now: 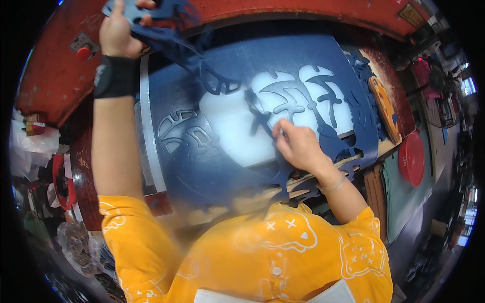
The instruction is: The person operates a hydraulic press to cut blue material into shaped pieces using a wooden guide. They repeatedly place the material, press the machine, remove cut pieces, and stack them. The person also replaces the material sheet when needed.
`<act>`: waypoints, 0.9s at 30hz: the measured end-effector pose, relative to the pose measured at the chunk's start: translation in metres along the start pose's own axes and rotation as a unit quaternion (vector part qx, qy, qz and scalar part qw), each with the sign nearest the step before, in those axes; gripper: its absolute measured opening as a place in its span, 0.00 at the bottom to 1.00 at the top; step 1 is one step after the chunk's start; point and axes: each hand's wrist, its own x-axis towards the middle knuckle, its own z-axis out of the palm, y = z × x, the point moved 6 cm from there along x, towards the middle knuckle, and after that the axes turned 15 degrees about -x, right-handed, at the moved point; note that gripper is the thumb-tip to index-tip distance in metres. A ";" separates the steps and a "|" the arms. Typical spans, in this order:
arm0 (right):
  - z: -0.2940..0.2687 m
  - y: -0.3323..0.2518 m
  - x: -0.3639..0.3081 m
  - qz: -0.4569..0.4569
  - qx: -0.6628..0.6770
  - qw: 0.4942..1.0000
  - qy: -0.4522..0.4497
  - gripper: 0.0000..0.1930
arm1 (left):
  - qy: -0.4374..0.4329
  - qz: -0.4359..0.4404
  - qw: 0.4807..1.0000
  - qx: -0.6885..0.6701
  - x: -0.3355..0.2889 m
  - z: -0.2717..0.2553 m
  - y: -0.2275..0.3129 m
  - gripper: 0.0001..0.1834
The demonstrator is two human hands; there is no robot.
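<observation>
My left hand [118, 35], raised at the upper left with a black wristband, is closed on dark blue cut-out pieces [169, 35] that hang to the right, blurred by motion. Below lies a dark blue sheet [202, 174] with curved shapes cut into it. White board [235, 134] shows through its openings. My right hand [300, 149] is low over the middle of the sheet, its fingers pinched on a thin dark blue offcut [260, 118], also blurred. To its upper right, more cut outlines [326, 98] lie on the white.
A red machine beam [222, 12] crosses the far side, with a red button [84, 53] at left. An orange curved frame [384, 108] and dark scraps [361, 65] lie on the right. A red round container [411, 159] stands beyond. Plastic bags [35, 146] are at far left.
</observation>
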 end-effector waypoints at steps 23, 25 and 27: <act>-0.015 -0.103 0.074 -0.248 0.044 0.948 0.193 0.24 | -0.038 0.034 0.994 0.099 -0.080 0.058 0.090 0.19; -0.011 -0.073 0.069 -0.193 0.028 0.974 0.113 0.23 | -0.084 0.084 0.964 0.236 -0.096 0.048 0.093 0.14; -0.001 -0.043 0.062 -0.149 0.013 0.988 0.045 0.21 | -0.138 0.064 0.912 0.380 -0.133 0.043 0.068 0.14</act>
